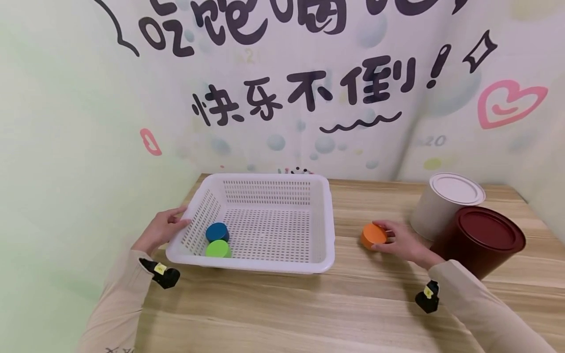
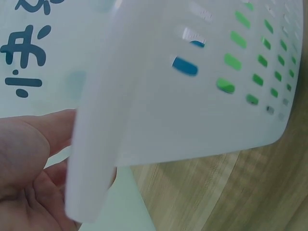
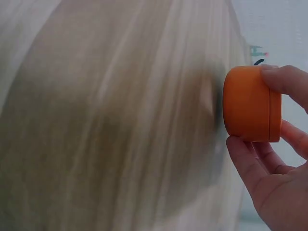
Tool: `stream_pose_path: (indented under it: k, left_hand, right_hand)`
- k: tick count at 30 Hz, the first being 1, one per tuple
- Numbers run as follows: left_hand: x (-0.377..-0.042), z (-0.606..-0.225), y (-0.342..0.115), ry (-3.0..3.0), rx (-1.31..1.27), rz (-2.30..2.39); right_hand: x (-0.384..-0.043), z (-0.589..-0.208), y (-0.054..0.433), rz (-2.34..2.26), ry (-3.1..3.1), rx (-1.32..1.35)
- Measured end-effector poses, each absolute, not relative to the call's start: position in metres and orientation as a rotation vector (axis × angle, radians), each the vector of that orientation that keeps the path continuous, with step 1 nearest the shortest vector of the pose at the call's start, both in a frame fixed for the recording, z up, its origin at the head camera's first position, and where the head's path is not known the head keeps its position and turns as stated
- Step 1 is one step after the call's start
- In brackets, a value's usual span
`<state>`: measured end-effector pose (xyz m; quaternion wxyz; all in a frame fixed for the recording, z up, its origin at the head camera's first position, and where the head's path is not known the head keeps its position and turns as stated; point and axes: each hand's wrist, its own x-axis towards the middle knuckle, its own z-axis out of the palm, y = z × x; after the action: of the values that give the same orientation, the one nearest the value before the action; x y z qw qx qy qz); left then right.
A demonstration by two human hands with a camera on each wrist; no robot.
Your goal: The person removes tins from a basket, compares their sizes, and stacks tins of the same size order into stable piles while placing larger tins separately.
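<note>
The right hand (image 1: 403, 242) pinches the orange round container (image 1: 373, 236), right of the basket, thumb and fingers on opposite sides, presumably to secure its curved wall; whether it touches the table (image 1: 282, 309) I cannot tell. The left hand (image 1: 162, 228) grips the white basket (image 1: 251, 265) by its left rim, likely to steady it. Inside, the green container (image 1: 218, 249) lies just nearer than the blue container (image 1: 217, 232). The dark red bucket (image 1: 490, 230) stands before the white bucket (image 1: 456, 189).

From above and behind both grips, the head view looks forward and down across the table (image 1: 309, 314) to the printed backdrop (image 1: 247, 152). The left wrist view, close at the left hand (image 1: 164, 226), faces the basket (image 1: 251, 264) it grips; the right wrist view, close at the right hand (image 1: 403, 240), faces the gripped orange container (image 3: 248, 105). The head view shares both.
</note>
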<state>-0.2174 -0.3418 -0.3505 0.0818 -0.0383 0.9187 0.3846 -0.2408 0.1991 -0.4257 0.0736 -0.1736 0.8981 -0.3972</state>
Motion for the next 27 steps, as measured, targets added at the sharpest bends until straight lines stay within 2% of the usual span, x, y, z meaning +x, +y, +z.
stream_pose_path:
  k: [18, 27]
  left_hand:
    - [-0.219, -0.351, -0.342, 2.724, -0.114, 1.16]
    - [-0.219, -0.35, -0.341, 2.723, -0.111, 1.159]
  right_hand:
    - [-0.238, -0.438, 0.201, -1.154, 2.78, -0.559]
    - [-0.239, -0.413, 0.205, -1.276, 2.682, -0.536]
